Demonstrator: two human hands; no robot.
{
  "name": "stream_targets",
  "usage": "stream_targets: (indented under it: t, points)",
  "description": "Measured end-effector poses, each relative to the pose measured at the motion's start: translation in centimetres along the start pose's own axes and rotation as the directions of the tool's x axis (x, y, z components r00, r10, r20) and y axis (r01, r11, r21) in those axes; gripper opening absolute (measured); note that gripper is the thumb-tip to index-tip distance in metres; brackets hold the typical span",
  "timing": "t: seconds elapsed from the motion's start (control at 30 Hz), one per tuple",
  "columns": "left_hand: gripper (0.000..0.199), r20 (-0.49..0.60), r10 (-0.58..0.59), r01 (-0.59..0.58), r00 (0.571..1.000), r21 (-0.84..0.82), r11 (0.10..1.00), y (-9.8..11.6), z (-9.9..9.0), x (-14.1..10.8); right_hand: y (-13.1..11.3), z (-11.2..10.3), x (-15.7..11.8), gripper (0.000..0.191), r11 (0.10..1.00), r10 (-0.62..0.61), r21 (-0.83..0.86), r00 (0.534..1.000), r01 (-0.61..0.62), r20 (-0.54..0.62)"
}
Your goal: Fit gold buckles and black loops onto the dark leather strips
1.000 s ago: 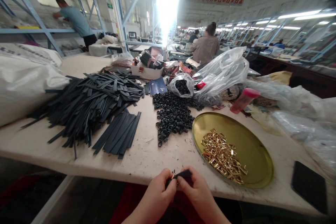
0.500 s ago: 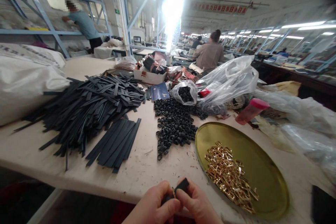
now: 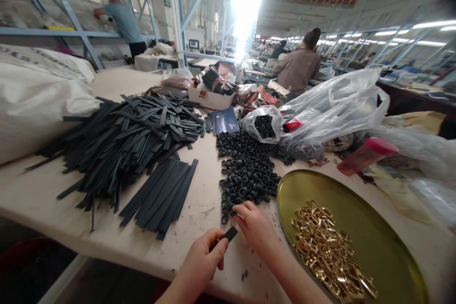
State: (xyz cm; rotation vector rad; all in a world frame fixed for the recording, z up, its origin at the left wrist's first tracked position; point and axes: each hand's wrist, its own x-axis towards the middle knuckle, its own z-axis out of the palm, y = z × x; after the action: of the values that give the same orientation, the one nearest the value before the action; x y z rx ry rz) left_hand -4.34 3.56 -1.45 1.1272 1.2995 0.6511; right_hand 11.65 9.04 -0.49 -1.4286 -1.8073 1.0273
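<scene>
My left hand (image 3: 204, 259) is closed on a black strip (image 3: 230, 234), whose end sticks out past the thumb toward the upper right. My right hand (image 3: 254, 225) is at the near edge of a pile of small black loops (image 3: 245, 175), its thumb and fingertips drawn together near a small black piece; whether it grips that piece is hard to make out. A row of black strips (image 3: 160, 194) lies left of my hands, with a large heap of strips (image 3: 131, 137) behind it. Gold buckles (image 3: 324, 242) lie on the round tray (image 3: 356, 199) at the right.
A white sack (image 3: 39, 99) stands at the far left. Behind the loops are a blue booklet (image 3: 225, 120), a box (image 3: 211, 98) and clear plastic bags (image 3: 331, 99). A pink-lidded container (image 3: 366, 156) lies at the right. Two people are further back.
My hands have come apart. The right hand has reached forward to the black loops, while the left keeps the strip. The camera view has shifted slightly.
</scene>
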Motion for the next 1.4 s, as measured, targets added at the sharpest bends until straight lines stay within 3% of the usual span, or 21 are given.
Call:
stream_targets:
  t: [0.1, 0.23, 0.3, 0.37, 0.43, 0.5, 0.67, 0.77, 0.93, 1.03, 1.1, 1.23, 1.33, 1.4]
  points:
    - [0.025, -0.104, -0.005, 0.008, 0.995, 0.034, 0.999, 0.0, -0.1, 0.0, 0.7, 0.7, 1.5, 0.013, 0.998, -0.002, -0.062, 1.0, 0.0, -0.021]
    - [0.023, -0.179, 0.056, -0.043, 0.982, 0.074, 0.996, 0.6, 0.1, -0.4, 1.1, 0.9, 0.4, 0.007, 0.998, 0.063, 0.013, 0.998, -0.063, -0.011]
    - [0.023, -0.203, 0.093, -0.077, 0.975, 0.085, 0.993, 1.1, 0.4, -0.6, 0.7, 0.5, -1.0, 0.014, 0.983, 0.127, 0.127, 0.991, -0.132, 0.048]
    - [0.024, -0.209, 0.124, -0.107, 0.97, 0.091, 0.99, 1.5, 0.9, -0.9, 0.1, 0.1, -2.5, 0.022, 0.908, 0.193, 0.353, 0.972, -0.228, 0.132]
    - [0.025, -0.186, 0.139, -0.122, 0.973, 0.098, 0.988, 1.8, 1.5, -1.4, -0.4, -0.1, -3.8, 0.026, 0.772, 0.239, 0.564, 0.956, -0.294, 0.171]
    - [0.027, -0.139, 0.139, -0.123, 0.981, 0.114, 0.986, 1.8, 2.0, -1.8, -0.5, 0.1, -4.8, 0.028, 0.699, 0.263, 0.656, 0.955, -0.286, 0.136]
    - [0.023, -0.013, 0.086, -0.083, 0.996, 0.124, 0.989, 1.3, 2.3, -2.6, -0.2, 1.0, -6.0, 0.029, 0.694, 0.256, 0.692, 0.966, -0.198, 0.019]
    - [0.023, 0.061, 0.067, -0.076, 0.996, 0.156, 0.985, 1.7, 2.2, -3.0, -0.5, 0.8, -6.6, 0.029, 0.743, 0.214, 0.635, 0.974, -0.211, 0.073]
    - [0.017, 0.056, 0.193, -0.199, 0.98, 0.13, 0.971, 2.8, 2.8, -4.1, -1.0, 0.1, -7.6, 0.031, 0.719, 0.22, 0.662, 0.973, -0.213, 0.074]
    - [0.028, 0.053, 0.194, -0.196, 0.98, 0.044, 0.98, 2.7, 3.2, -4.4, -1.3, 0.2, -8.2, 0.032, 0.68, 0.229, 0.698, 0.969, -0.225, 0.089]
    - [0.024, 0.052, 0.179, -0.179, 0.983, 0.004, 0.984, 2.6, 3.3, -4.4, -1.5, 0.4, -8.6, 0.036, 0.628, 0.206, 0.746, 0.972, -0.223, 0.117]
    - [0.021, 0.058, 0.156, -0.158, 0.986, 0.029, 0.987, 2.8, 3.3, -4.3, -1.4, 0.6, -9.0, 0.042, 0.442, 0.226, 0.859, 0.958, -0.26, 0.174]
    - [0.021, 0.023, 0.141, -0.143, 0.99, 0.132, 0.981, 3.1, 3.1, -4.4, -0.7, 0.9, -9.0, 0.027, 0.325, 0.28, 0.859, 0.908, -0.396, 0.313]
    - [0.022, -0.004, 0.112, -0.109, 0.994, 0.214, 0.971, 3.1, 2.8, -4.3, -0.4, 1.3, -9.0, 0.031, 0.265, 0.271, 0.834, 0.868, -0.483, 0.417]
